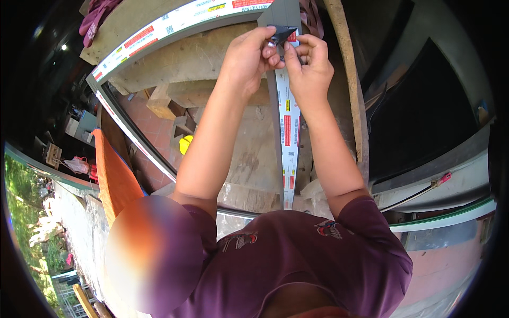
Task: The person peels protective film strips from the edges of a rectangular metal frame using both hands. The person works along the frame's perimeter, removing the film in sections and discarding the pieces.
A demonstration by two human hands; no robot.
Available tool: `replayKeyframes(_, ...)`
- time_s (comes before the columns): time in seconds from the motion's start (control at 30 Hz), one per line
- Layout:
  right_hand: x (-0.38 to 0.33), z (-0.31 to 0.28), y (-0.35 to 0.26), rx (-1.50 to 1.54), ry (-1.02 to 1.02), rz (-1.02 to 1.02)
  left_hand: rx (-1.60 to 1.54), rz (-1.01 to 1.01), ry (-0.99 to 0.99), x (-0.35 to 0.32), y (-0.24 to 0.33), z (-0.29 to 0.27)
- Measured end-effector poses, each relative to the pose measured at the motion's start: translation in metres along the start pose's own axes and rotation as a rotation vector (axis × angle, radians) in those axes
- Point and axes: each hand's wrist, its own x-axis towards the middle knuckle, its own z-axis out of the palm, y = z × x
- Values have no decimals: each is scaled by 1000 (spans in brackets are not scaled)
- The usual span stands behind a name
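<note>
Both hands meet at the top of the view, over a corner of a grey window or door frame (286,15) faced with printed protective film. My left hand (249,55) is closed, with its thumb and fingers pinching a small black pointed piece (284,35). Whether that piece is plastic or folded film, I cannot tell. My right hand (310,66) has its thumb and fingers curled together at the lower side of the same piece; its exact grip is partly hidden. Below the hands, the filmed frame bar (288,122) runs down toward my chest.
Wooden boards (180,61) lie under the frame, with a wood block (164,100) and a yellow object (185,144) below. An orange panel (114,175) stands at left. To the right are a wooden strip (352,79), a dark panel (424,111) and a pink-ended rod (436,183).
</note>
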Motion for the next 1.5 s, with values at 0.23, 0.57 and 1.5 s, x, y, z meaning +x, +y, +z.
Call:
replayKeyframes(0.23,5,-1,-10,-3,-24,85,-14,-28,58,-7,0,4)
replayKeyframes(0.57,5,9,-20,213,24,268,-33,31,42,-6,-18,0)
replayKeyframes(1.5,14,-19,-11,-44,-203,98,-260,79,-40,7,-41,-17)
